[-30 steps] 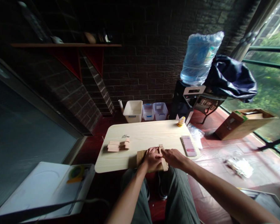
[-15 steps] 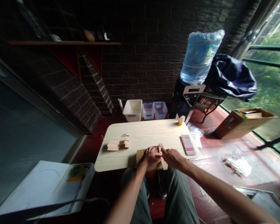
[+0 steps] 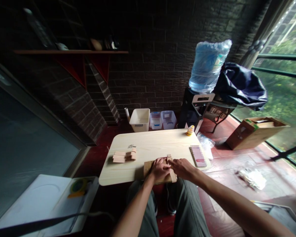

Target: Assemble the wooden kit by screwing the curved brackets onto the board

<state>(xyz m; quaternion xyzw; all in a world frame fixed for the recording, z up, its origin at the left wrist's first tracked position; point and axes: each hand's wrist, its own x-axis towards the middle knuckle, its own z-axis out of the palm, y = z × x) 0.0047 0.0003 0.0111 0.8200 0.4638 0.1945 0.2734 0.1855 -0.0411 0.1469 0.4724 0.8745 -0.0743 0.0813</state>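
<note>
At the front edge of the pale wooden table point(image 3: 150, 141) lies a brown box-like piece point(image 3: 147, 168), with a light wooden strip point(image 3: 173, 176) running across its right part. My left hand point(image 3: 160, 168) rests on the brown piece, its fingertips reaching the strip. My right hand point(image 3: 180, 166) is closed at the strip, its fingers pressed together; what it pinches is too small to make out. Several light wooden pieces point(image 3: 119, 156) lie on the left of the table, with small dark parts point(image 3: 131, 146) behind them.
A pixelated flat object point(image 3: 198, 156) lies at the table's right end, and a small yellow bottle point(image 3: 190, 130) stands at the back right corner. Beyond the table are a cream bin point(image 3: 140, 120), two clear bins and a water dispenser point(image 3: 194, 105). A cardboard box point(image 3: 249, 133) stands right.
The whole view has shifted slightly, so things appear a little lower. Both hands stay at the strip, and my right hand's fingers have moved slightly to the left.
</note>
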